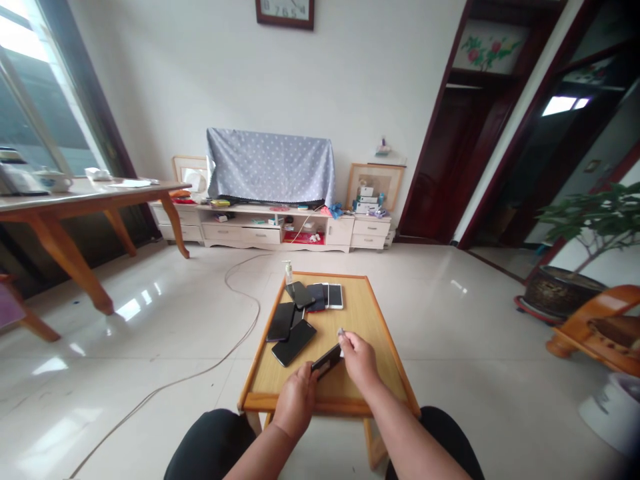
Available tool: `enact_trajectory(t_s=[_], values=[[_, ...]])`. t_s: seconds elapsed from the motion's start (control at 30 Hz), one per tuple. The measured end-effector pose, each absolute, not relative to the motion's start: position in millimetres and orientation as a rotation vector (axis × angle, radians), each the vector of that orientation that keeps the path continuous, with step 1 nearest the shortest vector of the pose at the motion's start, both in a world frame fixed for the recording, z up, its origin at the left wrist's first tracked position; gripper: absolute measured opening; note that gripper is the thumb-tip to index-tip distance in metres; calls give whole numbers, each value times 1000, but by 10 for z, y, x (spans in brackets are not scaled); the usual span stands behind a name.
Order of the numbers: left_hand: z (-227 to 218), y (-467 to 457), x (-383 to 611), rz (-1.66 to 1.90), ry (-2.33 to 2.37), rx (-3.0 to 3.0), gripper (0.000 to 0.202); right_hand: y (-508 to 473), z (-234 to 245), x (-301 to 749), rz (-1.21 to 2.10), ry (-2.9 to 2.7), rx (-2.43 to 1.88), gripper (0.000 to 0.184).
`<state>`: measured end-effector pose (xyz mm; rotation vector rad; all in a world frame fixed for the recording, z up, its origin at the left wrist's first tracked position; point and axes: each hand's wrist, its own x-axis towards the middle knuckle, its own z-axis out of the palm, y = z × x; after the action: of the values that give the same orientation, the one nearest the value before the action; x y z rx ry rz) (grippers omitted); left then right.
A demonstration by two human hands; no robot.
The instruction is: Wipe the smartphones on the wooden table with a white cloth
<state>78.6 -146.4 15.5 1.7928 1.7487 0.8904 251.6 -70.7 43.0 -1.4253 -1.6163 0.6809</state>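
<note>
My left hand point(299, 395) grips a dark phone point(327, 361) by its near end, holding it just above the small wooden table point(373, 347). My right hand point(357, 356) is at the phone's far end, its fingers pinched on a tiny pale object point(341, 331) that I cannot make out. Several other phones point(300, 313) lie on the left and far part of the tabletop, some overlapping. A small clear pump bottle point(289, 271) stands at the table's far left corner.
A cable point(235, 347) runs across the tiled floor left of the table. A larger wooden table point(75, 207) stands at left, a TV cabinet point(270, 227) against the far wall, a potted plant point(575, 267) and a wooden chair point(600, 333) at right.
</note>
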Motion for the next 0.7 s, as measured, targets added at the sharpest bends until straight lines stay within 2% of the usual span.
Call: enact_trajectory(t_s=[0.13,0.33,0.5,0.7], values=[[143,-1407,786,944,1743,1734,27,-487,417,2612,653,-1582,-1454,49],[131,-1355,774,956,1700,1736,28,-802,208,2213,690,-1788,-1177,43],[150,-1337,789,868,1801,1701,29,-415,153,2435,523,-1628,-1522,46],[132,-1278,771,856,1807,1625,32,-55,35,2669,475,-1608,-1623,46]])
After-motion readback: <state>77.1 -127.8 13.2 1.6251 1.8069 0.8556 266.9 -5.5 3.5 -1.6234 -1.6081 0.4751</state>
